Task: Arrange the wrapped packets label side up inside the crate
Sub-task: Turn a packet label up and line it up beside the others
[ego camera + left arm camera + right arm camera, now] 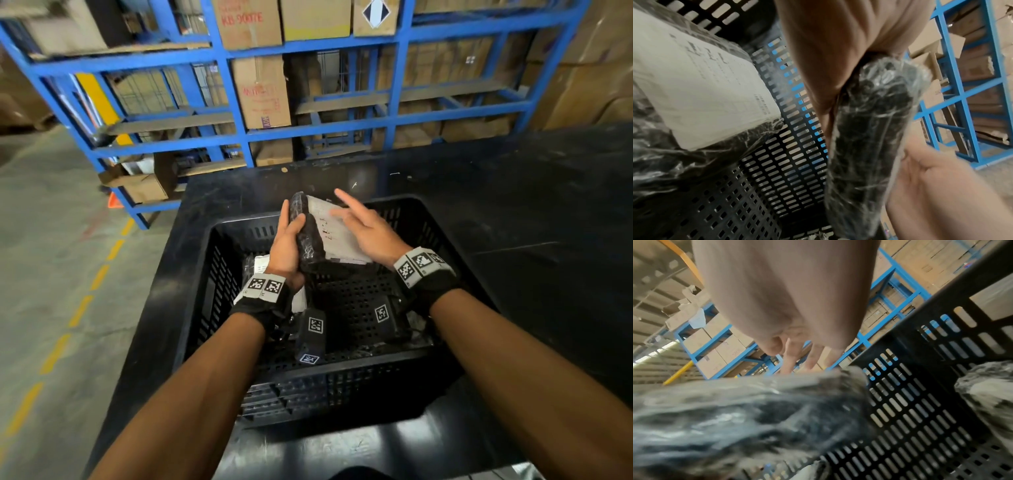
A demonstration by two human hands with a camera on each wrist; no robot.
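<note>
The left hand [286, 248] gripped one wrapped packet [310, 233] above the crate [424, 219], its label facing right; the right hand [368, 229], fingers spread, touched it. Another packet [701, 84] already lay label up; several seemingly remained.

A: We can't read the label [334, 229] on the packet [310, 236]; the words are too small.

B: And in our right wrist view that packet [735, 418] is one big blur.
</note>
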